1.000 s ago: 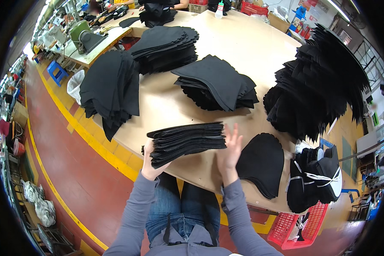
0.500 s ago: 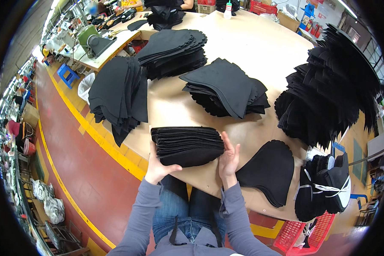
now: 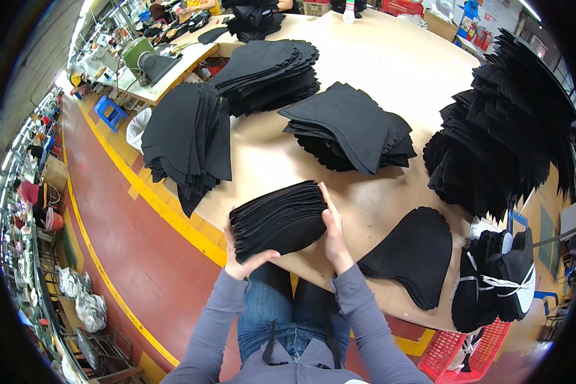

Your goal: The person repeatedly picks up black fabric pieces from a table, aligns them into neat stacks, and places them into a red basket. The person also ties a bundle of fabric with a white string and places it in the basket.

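Note:
Between my two hands is a thick stack of black cut pieces (image 3: 278, 221), held at the table's near edge and tilted up toward the right. My left hand (image 3: 242, 253) grips its left end, thumb along the front and fingers behind. My right hand (image 3: 333, 227) presses against the right end with its fingers along the side. Just right of that hand lies a flat, smaller pile of black curved pieces (image 3: 413, 256) with a scalloped edge. Beyond the held stack sits another pile of black pieces (image 3: 349, 128).
More black piles stand at the far left (image 3: 265, 73) and left edge (image 3: 185, 137) of the tan table (image 3: 390, 70). A tall black heap (image 3: 499, 121) rises at right, near tied bundles (image 3: 493, 278). Below hangs a red basket (image 3: 473, 358). A white bottle (image 3: 349, 11) stands far back.
The held stack has turned so its right end sits higher, and its layers have fanned. My right hand has shifted up along the end. The whole view has moved slightly.

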`<state>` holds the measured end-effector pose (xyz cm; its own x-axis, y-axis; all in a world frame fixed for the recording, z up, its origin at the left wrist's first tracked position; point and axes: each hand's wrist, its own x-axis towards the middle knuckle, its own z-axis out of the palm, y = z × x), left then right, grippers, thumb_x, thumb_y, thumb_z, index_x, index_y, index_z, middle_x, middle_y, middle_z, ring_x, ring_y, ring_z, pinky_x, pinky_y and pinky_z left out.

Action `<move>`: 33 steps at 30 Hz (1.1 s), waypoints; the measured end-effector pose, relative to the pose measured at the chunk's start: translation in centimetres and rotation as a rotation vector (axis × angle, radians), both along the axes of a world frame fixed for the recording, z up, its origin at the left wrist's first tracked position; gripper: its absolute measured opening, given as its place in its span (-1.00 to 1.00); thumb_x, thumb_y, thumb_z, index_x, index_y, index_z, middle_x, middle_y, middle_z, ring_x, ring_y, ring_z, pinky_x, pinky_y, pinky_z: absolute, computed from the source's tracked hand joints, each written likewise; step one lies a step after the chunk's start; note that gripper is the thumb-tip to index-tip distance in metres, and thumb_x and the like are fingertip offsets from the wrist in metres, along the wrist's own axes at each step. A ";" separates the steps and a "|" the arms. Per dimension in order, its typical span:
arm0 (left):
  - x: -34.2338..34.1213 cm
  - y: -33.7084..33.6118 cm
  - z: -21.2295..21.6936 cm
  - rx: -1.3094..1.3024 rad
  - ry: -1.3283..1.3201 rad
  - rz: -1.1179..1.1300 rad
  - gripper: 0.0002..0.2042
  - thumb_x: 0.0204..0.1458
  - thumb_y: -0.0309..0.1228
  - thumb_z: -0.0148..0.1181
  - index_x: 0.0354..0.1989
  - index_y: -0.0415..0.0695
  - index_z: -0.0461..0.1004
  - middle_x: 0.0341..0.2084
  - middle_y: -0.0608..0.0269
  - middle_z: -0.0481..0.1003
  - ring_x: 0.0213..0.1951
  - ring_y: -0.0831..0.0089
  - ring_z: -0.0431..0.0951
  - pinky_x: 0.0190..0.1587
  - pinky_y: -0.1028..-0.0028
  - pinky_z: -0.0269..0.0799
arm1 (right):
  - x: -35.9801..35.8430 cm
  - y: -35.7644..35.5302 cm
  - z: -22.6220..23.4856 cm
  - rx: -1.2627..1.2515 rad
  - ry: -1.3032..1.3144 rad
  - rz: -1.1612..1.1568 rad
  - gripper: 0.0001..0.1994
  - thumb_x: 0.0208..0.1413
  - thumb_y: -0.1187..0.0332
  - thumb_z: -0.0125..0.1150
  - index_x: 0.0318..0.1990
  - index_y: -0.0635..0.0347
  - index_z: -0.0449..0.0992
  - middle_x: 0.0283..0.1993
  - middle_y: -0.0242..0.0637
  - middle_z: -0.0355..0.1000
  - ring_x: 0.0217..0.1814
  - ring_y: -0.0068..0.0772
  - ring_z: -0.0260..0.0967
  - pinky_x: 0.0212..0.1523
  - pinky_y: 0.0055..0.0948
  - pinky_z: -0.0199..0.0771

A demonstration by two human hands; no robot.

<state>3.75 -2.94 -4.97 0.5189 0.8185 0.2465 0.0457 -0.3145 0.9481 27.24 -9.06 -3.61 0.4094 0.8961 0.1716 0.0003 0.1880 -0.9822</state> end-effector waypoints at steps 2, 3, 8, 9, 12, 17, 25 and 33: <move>0.4 0.3 2.0 -0.248 -0.101 0.072 0.13 -0.33 -0.48 0.61 0.41 -0.17 -0.13 0.25 0.03 0.21 0.22 0.24 0.33 0.24 0.28 0.31 | 1.4 0.7 -2.2 0.072 0.329 -0.073 -0.17 0.29 -0.30 -0.47 0.41 0.26 0.09 0.49 -0.13 0.01 0.59 -0.23 -0.27 0.52 -0.26 -0.42; 0.5 0.4 2.6 -0.276 -0.074 0.028 0.09 -0.34 -0.51 0.60 0.38 -0.19 -0.07 0.24 0.04 0.22 0.22 0.24 0.33 0.24 0.29 0.31 | 1.8 1.1 -1.9 0.105 0.489 -0.098 -0.18 0.29 -0.29 -0.44 0.42 0.26 0.08 0.49 -0.12 0.02 0.59 -0.22 -0.27 0.52 -0.26 -0.42; -0.8 1.5 -0.3 0.283 0.107 0.105 -0.21 -0.29 -0.50 0.57 0.18 -0.23 0.25 0.03 0.01 0.43 0.09 0.25 0.46 0.15 0.35 0.40 | -1.5 1.5 -2.7 0.067 0.426 0.039 -0.28 0.29 -0.27 -0.26 0.28 0.21 0.24 0.32 -0.23 0.20 0.42 -0.33 0.03 0.43 -0.36 -0.11; 0.3 0.9 2.2 0.405 0.113 0.105 -0.28 -0.22 -0.49 0.54 0.15 -0.22 0.26 -0.03 0.01 0.46 0.05 0.23 0.49 0.13 0.36 0.42 | -1.8 1.3 -3.3 0.075 0.343 -0.021 -0.30 0.28 -0.28 -0.27 0.25 0.18 0.26 0.28 -0.27 0.23 0.37 -0.38 0.09 0.40 -0.36 -0.06; -1.5 -0.1 -1.6 -0.367 -0.184 0.001 -0.27 -0.16 -0.51 0.49 0.24 -0.19 0.25 0.05 0.09 0.44 0.08 0.27 0.46 0.19 0.31 0.36 | -3.1 0.3 -3.6 0.166 0.324 -0.083 -0.31 0.26 -0.31 -0.25 0.16 0.15 0.30 0.14 -0.33 0.29 0.24 -0.45 0.18 0.31 -0.38 0.07; 0.4 -2.4 4.8 0.463 0.017 0.167 -0.58 -0.01 -0.44 0.31 0.05 -0.19 0.39 -0.04 0.02 0.46 0.04 0.17 0.50 0.12 0.23 0.41 | -2.2 -2.7 0.4 0.371 0.334 -0.050 -0.23 0.19 -0.42 -0.32 0.05 0.19 0.32 -0.03 -0.28 0.35 0.07 -0.41 0.29 0.16 -0.44 0.23; 0.6 -0.7 4.9 0.251 0.037 -0.198 -0.55 -0.13 -0.50 0.29 0.02 -0.22 0.44 -0.04 0.03 0.54 0.05 0.19 0.53 0.15 0.31 0.39 | -1.7 -2.3 -2.0 0.139 0.792 -0.094 -0.47 0.32 -0.19 -0.20 -0.06 0.14 0.40 -0.16 -0.25 0.43 -0.09 -0.45 0.35 0.03 -0.44 0.34; -0.4 -3.7 3.7 0.013 0.017 -0.229 -0.12 0.00 -0.53 0.28 0.47 -0.17 -0.14 0.20 -0.07 0.37 0.21 0.24 0.39 0.27 0.33 0.25 | -1.2 -1.2 -0.5 0.020 0.733 -0.024 -0.59 0.31 -0.06 -0.07 -0.26 0.14 0.41 -0.36 -0.34 0.42 -0.18 -0.50 0.41 -0.12 -0.49 0.41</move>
